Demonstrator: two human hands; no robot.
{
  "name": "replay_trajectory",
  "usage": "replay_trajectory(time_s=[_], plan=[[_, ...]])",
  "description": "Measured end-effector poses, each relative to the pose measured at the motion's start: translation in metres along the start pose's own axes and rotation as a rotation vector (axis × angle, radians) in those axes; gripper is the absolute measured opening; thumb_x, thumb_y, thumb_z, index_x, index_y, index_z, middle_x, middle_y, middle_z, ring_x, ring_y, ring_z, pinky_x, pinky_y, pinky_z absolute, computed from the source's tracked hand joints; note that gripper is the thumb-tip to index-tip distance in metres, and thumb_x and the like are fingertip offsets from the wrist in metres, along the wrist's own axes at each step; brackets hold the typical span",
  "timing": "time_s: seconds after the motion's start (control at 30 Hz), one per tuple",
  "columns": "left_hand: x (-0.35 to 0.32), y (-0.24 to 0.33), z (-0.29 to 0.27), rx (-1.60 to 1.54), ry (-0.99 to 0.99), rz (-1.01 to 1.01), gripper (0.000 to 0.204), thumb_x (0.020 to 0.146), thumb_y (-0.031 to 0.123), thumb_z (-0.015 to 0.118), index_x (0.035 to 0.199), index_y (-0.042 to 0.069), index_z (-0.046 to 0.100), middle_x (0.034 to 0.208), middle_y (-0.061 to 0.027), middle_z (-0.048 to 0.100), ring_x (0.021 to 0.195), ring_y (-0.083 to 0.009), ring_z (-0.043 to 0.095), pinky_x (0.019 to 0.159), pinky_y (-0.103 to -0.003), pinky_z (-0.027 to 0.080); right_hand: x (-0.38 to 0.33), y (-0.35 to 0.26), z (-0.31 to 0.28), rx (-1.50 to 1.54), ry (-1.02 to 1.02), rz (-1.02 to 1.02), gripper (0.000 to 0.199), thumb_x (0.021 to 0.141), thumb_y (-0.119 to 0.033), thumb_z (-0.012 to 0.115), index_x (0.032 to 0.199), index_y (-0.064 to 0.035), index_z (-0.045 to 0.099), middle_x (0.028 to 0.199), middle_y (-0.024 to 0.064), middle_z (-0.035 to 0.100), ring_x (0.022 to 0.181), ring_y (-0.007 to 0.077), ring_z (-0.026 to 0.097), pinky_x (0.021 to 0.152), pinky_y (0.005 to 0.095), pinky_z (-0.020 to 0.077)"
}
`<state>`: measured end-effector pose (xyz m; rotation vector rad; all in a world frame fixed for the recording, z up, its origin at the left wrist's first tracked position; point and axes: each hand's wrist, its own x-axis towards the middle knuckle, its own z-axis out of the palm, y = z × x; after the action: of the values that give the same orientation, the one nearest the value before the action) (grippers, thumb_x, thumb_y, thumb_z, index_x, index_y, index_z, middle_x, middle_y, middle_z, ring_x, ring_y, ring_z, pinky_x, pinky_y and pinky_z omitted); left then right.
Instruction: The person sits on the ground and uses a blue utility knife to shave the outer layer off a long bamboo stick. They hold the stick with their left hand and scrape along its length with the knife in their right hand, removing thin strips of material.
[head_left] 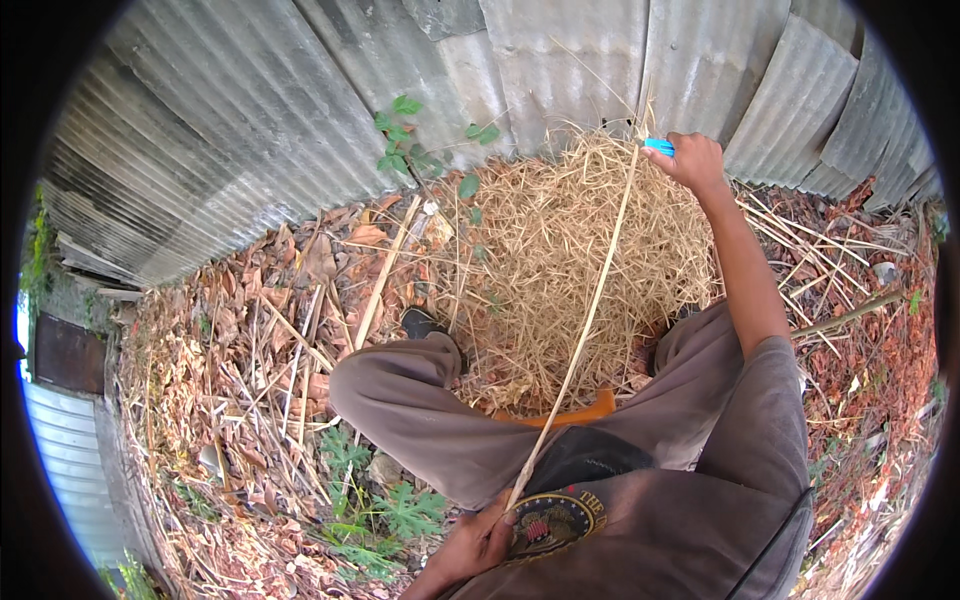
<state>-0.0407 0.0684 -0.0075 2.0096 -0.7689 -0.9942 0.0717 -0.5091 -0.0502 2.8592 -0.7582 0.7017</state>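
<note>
A long, thin, straw-coloured stalk [592, 310] runs slantwise from my lap up toward the metal wall. Its near end sits in the closed fingers of my left hand [478, 545], close to my waist. My right arm is stretched far forward, and my right hand [697, 160] is closed around a bright blue handle [660, 147] beside the stalk's far end. Whatever is fixed to that handle cannot be made out. Under the stalk, between my bent legs, lies a heap of pale, curly shavings [570, 240].
A corrugated metal wall [250, 110] stands just beyond the heap. Dry leaves [290, 270] and loose stalks [385, 275] cover the ground at left, with more thin sticks [800, 240] at right. A green vine [400, 140] climbs the wall; an orange piece [585, 410] lies beneath me.
</note>
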Motion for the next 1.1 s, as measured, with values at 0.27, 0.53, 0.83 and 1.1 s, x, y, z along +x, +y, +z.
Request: replay_trajectory(time_s=[0.27,0.53,0.83,1.1], plan=[[-0.005,-0.023,-0.029,0.370,0.125,0.053,0.035,0.094,0.011,0.048,0.127,-0.003,0.049,0.057,-0.0187,0.056,0.047,-0.0301,0.062,0.048,-0.040,0.049,-0.014,0.010,0.054,-0.081,-0.158,-0.171,0.078,0.071,-0.085,0.043,0.069,-0.0107,0.067,0.057,0.0114,0.061,0.058,0.0294,0.064,0.055,0.0433,0.0506],[-0.009,-0.006,-0.055,0.108,0.114,-0.071,0.035,0.095,0.011,0.049,0.129,0.001,0.051,0.052,-0.0114,0.049,0.042,-0.0173,0.053,0.046,-0.032,0.044,0.003,0.024,0.051,-0.136,-0.372,0.322,0.088,0.078,-0.083,0.032,0.091,-0.0060,0.071,0.085,0.0169,0.070,0.085,0.0334,0.068,0.076,0.0458,0.0526],[-0.006,-0.050,-0.032,-0.532,0.265,-0.065,0.033,0.102,0.015,0.039,0.124,-0.006,0.050,0.053,0.0066,0.037,0.046,-0.0012,0.029,0.045,-0.021,0.025,-0.013,0.084,0.036,0.344,-0.285,0.555,0.087,0.084,-0.075,0.037,0.106,0.0047,0.065,0.105,0.0315,0.062,0.106,0.0420,0.059,0.091,0.0452,0.0429],[0.029,-0.035,-0.013,-0.470,0.032,0.081,0.034,0.102,0.016,0.037,0.124,-0.007,0.050,0.053,0.0040,0.036,0.045,-0.0048,0.031,0.045,-0.023,0.028,0.016,-0.072,-0.023,1.659,-0.107,0.528,0.066,0.087,-0.064,0.052,0.116,-0.0039,0.051,0.056,-0.0007,0.043,0.038,0.0062,0.031,0.037,0.0232,0.0245]])
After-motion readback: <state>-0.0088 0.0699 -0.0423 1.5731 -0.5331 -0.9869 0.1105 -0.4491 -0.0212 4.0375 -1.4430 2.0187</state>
